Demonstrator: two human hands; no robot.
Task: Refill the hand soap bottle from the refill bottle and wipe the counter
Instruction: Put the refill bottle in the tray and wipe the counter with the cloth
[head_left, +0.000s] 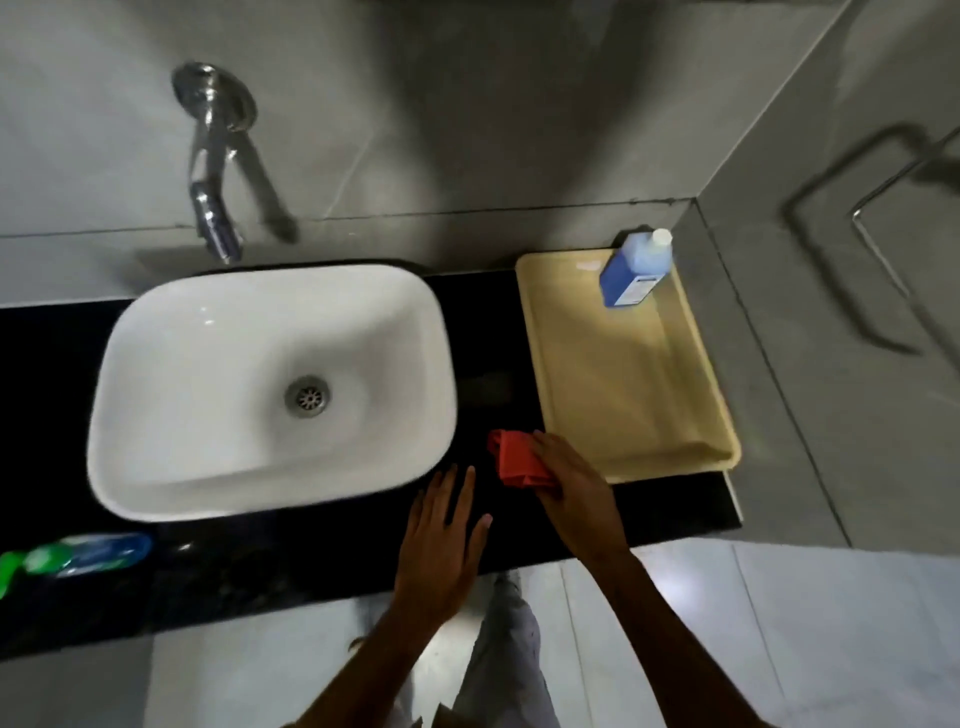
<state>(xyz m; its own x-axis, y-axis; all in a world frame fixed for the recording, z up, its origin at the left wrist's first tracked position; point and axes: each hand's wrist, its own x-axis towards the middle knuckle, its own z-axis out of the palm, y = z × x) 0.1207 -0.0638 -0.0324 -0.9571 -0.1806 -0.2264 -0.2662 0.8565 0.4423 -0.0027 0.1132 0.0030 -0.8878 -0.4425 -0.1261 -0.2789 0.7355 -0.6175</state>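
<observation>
The right hand (574, 486) lies on a red cloth (517, 460) on the black counter (322, 566), between the white sink (270, 387) and the beige tray (631, 374); its fingers cover the cloth's near edge, so whether they grip or merely press cannot be told. The left hand (441, 543) rests flat beside it, fingers straight and spread, holding nothing. A blue bottle (636, 270) with a white cap stands at the tray's far corner (its label is too small to read). At the left edge a blurred green-and-blue bottle (85, 556) lies on the counter, partly cut off.
</observation>
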